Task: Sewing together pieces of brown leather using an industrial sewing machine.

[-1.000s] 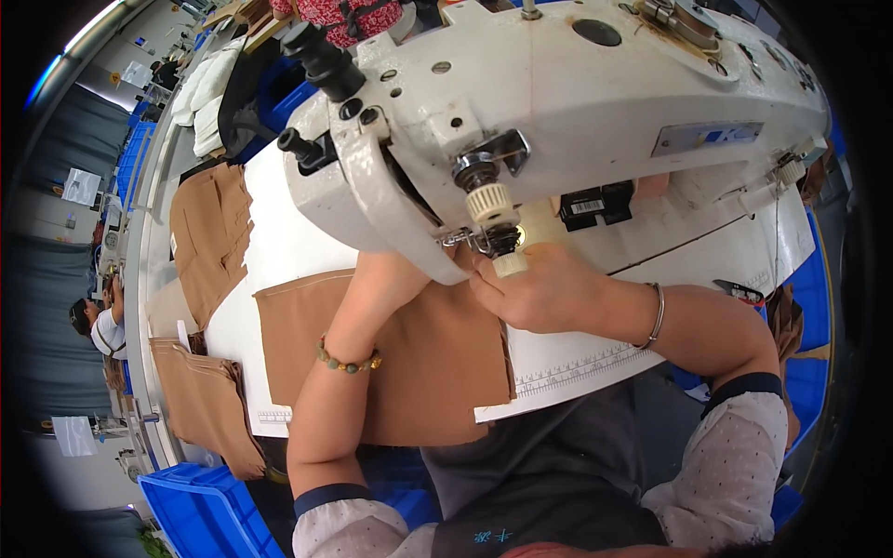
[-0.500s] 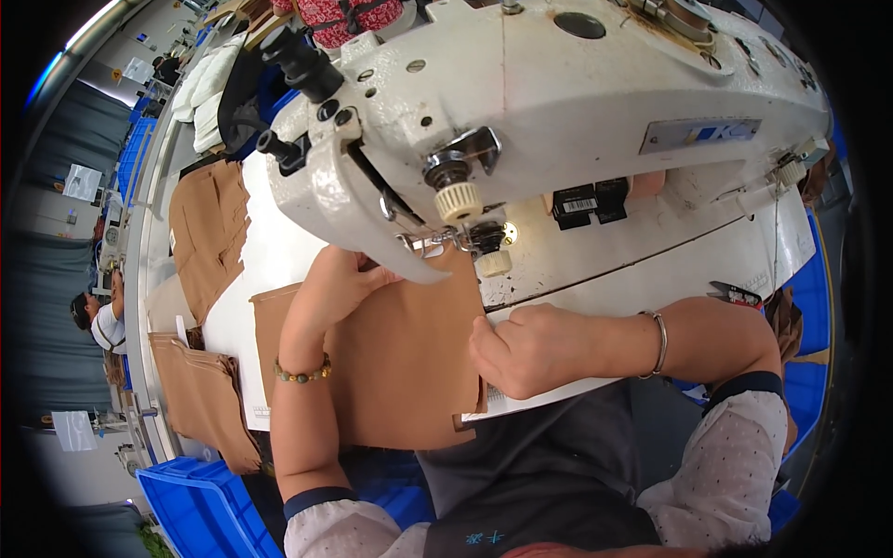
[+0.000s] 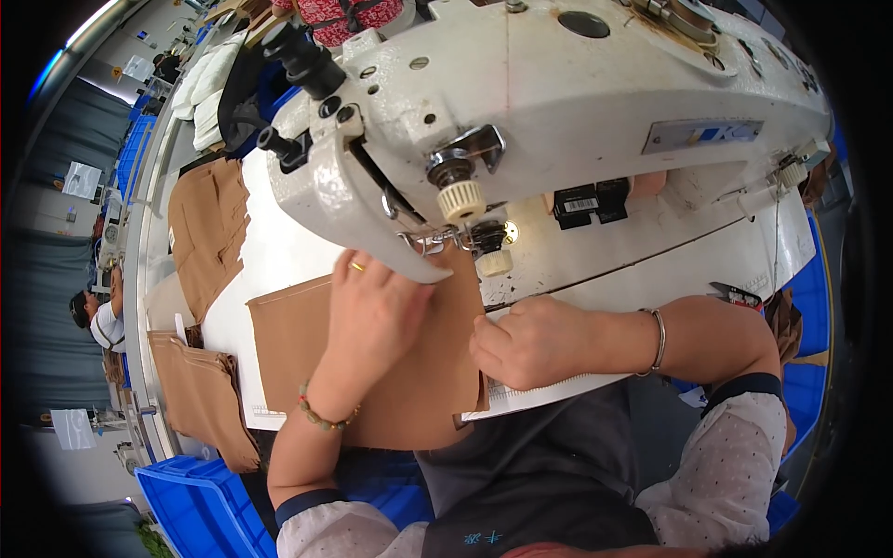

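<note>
Brown cloth (image 3: 423,367) at the machine's (image 3: 558,102) seven o'clock seems mid-alignment; right hand (image 3: 523,344) pinches its edge, left hand's (image 3: 379,307) grip unclear; next needs steady guiding.

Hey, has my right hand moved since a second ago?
Yes: judged against the white sewing machine, your right hand has pulled back toward your body.

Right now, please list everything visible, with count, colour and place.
Sewing machine: one, white, upper middle
Worktop: one, white, underneath
Fabric panel: one, brown, centre left
Fabric piles: two, brown, left
Snips: one, black-red, right
Labelled part: one, black, under machine
Bins: several, blue, both sides
Bundles: count unclear, white, upper left
Curtains: several, dark, far left
Other people: at least two, white or red clothing, left and top
Bracelets: two, greenish and silver, wrists
Left hand: one, gold-ringed, over panel
Right hand: one, at panel's right edge
</note>
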A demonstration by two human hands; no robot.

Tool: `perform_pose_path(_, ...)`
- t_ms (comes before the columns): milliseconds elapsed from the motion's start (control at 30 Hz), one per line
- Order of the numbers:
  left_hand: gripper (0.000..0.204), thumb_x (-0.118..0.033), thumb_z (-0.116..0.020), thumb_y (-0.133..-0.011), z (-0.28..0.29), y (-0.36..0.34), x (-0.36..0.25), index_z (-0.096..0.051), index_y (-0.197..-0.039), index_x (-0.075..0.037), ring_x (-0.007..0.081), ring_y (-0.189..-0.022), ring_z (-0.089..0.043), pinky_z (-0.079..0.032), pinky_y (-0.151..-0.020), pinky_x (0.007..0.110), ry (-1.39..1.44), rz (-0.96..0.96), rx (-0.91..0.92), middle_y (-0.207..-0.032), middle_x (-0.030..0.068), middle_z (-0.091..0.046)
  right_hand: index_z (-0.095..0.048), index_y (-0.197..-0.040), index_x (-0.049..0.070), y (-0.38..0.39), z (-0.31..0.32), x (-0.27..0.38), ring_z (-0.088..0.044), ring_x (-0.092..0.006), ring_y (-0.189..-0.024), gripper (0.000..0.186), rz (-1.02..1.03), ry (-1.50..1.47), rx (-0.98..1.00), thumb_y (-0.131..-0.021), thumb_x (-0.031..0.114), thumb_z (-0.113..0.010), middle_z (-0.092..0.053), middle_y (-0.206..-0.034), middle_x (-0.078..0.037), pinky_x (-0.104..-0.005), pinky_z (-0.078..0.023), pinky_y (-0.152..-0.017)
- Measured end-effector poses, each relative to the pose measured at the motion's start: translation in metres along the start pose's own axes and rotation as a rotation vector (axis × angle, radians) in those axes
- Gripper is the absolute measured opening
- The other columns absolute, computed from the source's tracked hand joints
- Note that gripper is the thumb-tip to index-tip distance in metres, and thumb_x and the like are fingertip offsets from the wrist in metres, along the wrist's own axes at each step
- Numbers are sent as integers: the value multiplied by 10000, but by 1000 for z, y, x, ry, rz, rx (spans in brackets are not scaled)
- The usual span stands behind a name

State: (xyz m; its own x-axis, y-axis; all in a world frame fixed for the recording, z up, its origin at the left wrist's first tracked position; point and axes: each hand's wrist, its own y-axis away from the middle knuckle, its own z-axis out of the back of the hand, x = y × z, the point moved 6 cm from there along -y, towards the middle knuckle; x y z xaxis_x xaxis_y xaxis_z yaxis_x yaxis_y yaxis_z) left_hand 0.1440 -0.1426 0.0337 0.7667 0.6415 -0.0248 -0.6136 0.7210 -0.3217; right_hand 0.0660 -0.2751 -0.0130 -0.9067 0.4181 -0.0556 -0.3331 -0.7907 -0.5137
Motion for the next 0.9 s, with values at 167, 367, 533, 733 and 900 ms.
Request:
perform_pose_path(167, 356, -45, -737, -771, -18, 20, -32, -707, -1124, -82, 266, -1054, -640, -469, -973, 429, 120, -41, 45, -1139, 50, -665, -680, -848, 15, -2, 3, -1, -606, -124, -559, 233, -8, -17, -14, -716, 202, -640, -672, -839, -129, -244, -479, -469)
perform_pose_path(367, 476, -33, -715, -716, -21, 25, -33, -714, -1190, -80, 261, -1072, -640, -481, -971, 438, 117, -72, -60, -1152, 55, -663, -595, -681, 56, -3, 2, -3, -558, -159, -472, 150, -24, -43, -151, -729, 186, -652, -500, -613, -57, -303, -441, -398)
perform_pose_path(533, 450, -32, -709, -720, -24, 21, -25, -723, -1167, -86, 274, -1044, -633, -484, -906, 426, 123, -80, -64, -1131, 51, -660, -588, -682, 55, -4, 2, -10, -542, -163, -457, 147, -69, -25, -145, -737, 176, -652, -484, -610, -60, -313, -434, -394)
perform_pose_path(733, 421, -16, -704, -730, -27, 14, -15, -732, -1142, -102, 279, -1049, -625, -467, -793, 416, 115, -31, -59, -1134, 59, -653, -582, -698, 66, -3, -9, -24, -531, -168, -453, 130, -115, -20, -166, -752, 157, -657, -473, -619, -51, -320, -425, -394)
perform_pose_path(900, 449, -201, -767, -775, -12, 17, -18, -685, -1198, -74, 295, -1118, -598, -443, -943, 444, 257, 29, 43, -1187, 83, -642, -584, -727, 78, 2, -8, -33, -546, -167, -473, 109, -147, -30, -162, -753, 155, -657, -487, -643, -48, -321, -433, -409)
